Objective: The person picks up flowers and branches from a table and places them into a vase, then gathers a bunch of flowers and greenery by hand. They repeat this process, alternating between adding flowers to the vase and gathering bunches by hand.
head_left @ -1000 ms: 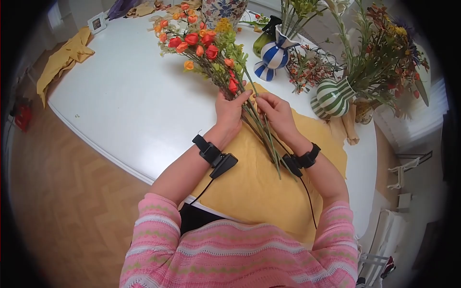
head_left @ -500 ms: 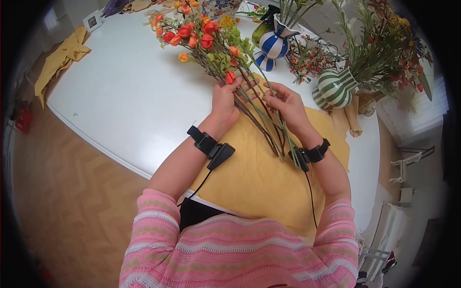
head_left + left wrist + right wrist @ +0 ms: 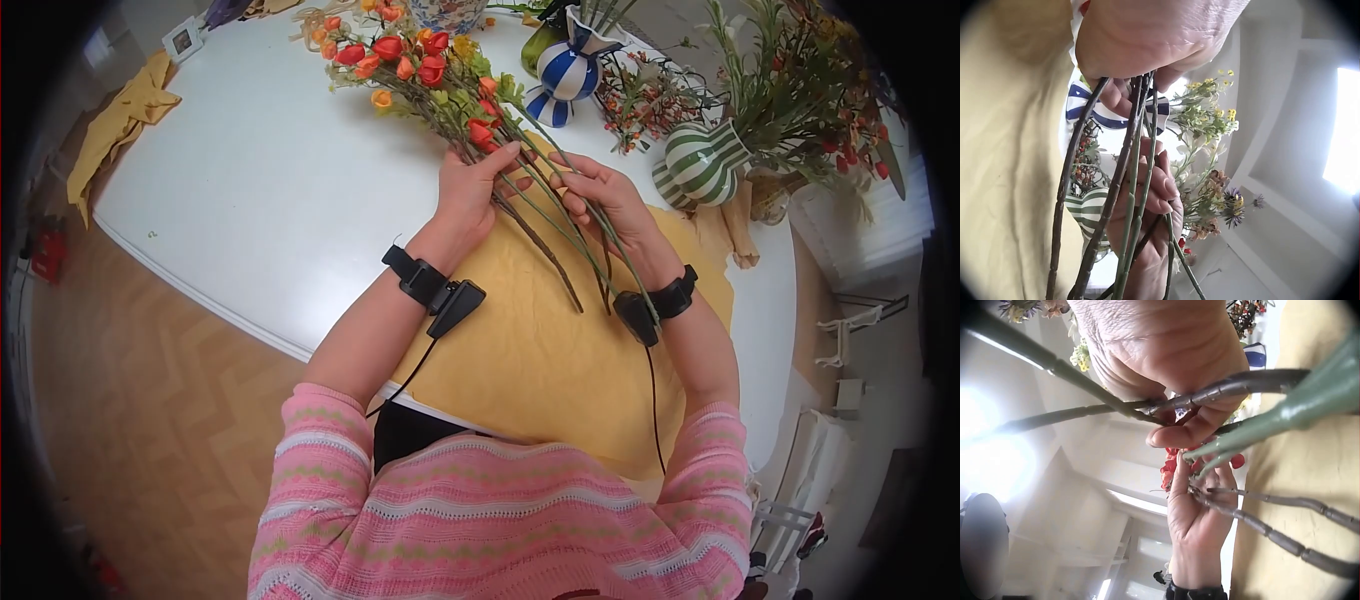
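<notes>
A bunch of artificial flowers (image 3: 432, 72) with red and orange blooms leans away from me over the table. My left hand (image 3: 466, 196) holds it just below the blooms, thumb across the stems. Brown and green stems (image 3: 1137, 187) run down from that grip in the left wrist view. To the right, my right hand (image 3: 615, 208) pinches several of the lower stems between thumb and fingers; in the right wrist view, green and brown stems (image 3: 1235, 385) cross at its fingertips. The stem ends fan out above a yellow cloth (image 3: 500, 330).
On the right lie a blue-and-white striped vase (image 3: 570, 70) and a green-and-white striped vase (image 3: 702, 165), both with flowers or stems. Red-berried sprigs (image 3: 650, 100) spread between them. A small photo frame (image 3: 183, 42) and another yellow cloth (image 3: 122, 125) are at the white table's (image 3: 250, 190) far left.
My right hand has moved right, drawing some stems away from the rest, so the lower ends spread wider. My left hand's fingers loosened, and its thumb now lies over the stems.
</notes>
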Tool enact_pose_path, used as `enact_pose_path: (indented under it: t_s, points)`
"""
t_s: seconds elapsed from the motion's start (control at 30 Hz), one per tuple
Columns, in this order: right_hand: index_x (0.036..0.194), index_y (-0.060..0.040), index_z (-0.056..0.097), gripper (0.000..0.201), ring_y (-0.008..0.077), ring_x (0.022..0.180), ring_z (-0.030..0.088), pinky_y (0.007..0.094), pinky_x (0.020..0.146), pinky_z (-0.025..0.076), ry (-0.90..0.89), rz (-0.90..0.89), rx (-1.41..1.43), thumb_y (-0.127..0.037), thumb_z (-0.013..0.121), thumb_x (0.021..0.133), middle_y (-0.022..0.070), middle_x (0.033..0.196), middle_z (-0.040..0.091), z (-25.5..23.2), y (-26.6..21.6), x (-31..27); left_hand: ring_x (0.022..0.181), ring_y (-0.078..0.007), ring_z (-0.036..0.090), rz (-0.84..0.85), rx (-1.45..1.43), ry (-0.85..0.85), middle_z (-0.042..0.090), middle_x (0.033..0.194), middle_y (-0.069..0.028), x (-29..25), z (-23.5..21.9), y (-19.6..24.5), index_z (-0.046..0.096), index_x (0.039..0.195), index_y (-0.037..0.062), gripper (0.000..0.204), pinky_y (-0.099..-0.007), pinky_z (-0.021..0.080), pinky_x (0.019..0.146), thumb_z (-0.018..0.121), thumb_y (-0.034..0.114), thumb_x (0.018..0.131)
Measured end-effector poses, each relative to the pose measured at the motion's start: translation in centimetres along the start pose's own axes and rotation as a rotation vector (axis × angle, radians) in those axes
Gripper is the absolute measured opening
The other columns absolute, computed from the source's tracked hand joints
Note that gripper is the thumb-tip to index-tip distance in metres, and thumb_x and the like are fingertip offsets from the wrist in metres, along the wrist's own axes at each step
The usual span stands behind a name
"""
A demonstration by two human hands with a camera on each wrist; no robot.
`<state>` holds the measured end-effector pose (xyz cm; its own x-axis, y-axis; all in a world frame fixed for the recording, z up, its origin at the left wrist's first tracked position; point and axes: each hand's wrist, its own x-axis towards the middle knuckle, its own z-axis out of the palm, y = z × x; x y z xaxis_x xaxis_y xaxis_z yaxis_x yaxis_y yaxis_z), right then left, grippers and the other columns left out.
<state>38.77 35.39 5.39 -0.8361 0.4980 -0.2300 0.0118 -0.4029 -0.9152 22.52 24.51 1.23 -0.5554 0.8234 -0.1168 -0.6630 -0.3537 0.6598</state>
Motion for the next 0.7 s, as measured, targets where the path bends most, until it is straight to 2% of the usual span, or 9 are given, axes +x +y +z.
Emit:
enact_pose_path:
  t_s: [0.13,0.4,0.5,0.6,0.7]
  points:
    - [0.129,0.0025,0.05,0.041,0.0071,0.063,0.056,0.0189,0.053,0.047,-0.038,0.019,0.047,-0.006,0.062,0.091,0.008,0.097,0.064,0.7,0.3,0.1,0.085,-0.0218,0.068,0.001,0.064,-0.019,0.065,0.101,-0.0093,0.5,-0.6,-0.4,0.051,0.111,0.0044,0.035,-0.0324,0.054,0.058,0.069,-0.003,0.082]
    - [0.129,0.0016,0.05,0.04,0.0093,0.066,0.06,0.019,0.058,0.049,0.001,0.006,-0.007,-0.006,0.062,0.091,0.0092,0.094,0.064,0.5,-1.7,1.1,0.074,-0.0187,0.067,0.011,0.142,0.044,0.065,0.099,-0.0124,0.2,-0.3,0.1,0.044,0.121,0.003,0.043,-0.0239,0.04,0.047,0.06,-0.007,0.082]
    - [0.129,0.002,0.049,0.041,0.0089,0.066,0.06,0.0195,0.057,0.049,-0.014,0.026,-0.127,-0.006,0.062,0.091,0.009,0.094,0.064,-0.6,-2.0,1.2,0.072,-0.0182,0.065,0.027,0.144,0.084,0.066,0.101,-0.0136,0.8,-0.9,0.9,0.043,0.12,0.0028,0.042,-0.0235,0.038,0.046,0.058,-0.008,0.082]
    - [0.129,0.003,0.049,0.041,0.0083,0.065,0.059,0.02,0.056,0.047,-0.01,0.027,-0.282,-0.006,0.062,0.09,0.0079,0.091,0.064,-1.4,-0.3,1.0,0.072,-0.0179,0.065,0.033,0.072,0.088,0.066,0.103,-0.0147,1.5,-1.5,1.8,0.042,0.118,0.0033,0.041,-0.0225,0.037,0.045,0.058,-0.007,0.082]
    - [0.128,0.0065,0.048,0.043,0.0093,0.067,0.059,0.0222,0.059,0.046,-0.003,0.124,-0.402,-0.007,0.062,0.09,0.0064,0.084,0.063,-1.6,1.8,0.2,0.076,-0.0189,0.066,0.04,0.029,0.088,0.066,0.103,-0.0137,2.0,-1.7,2.2,0.043,0.116,0.004,0.037,-0.0224,0.037,0.045,0.059,-0.005,0.084]
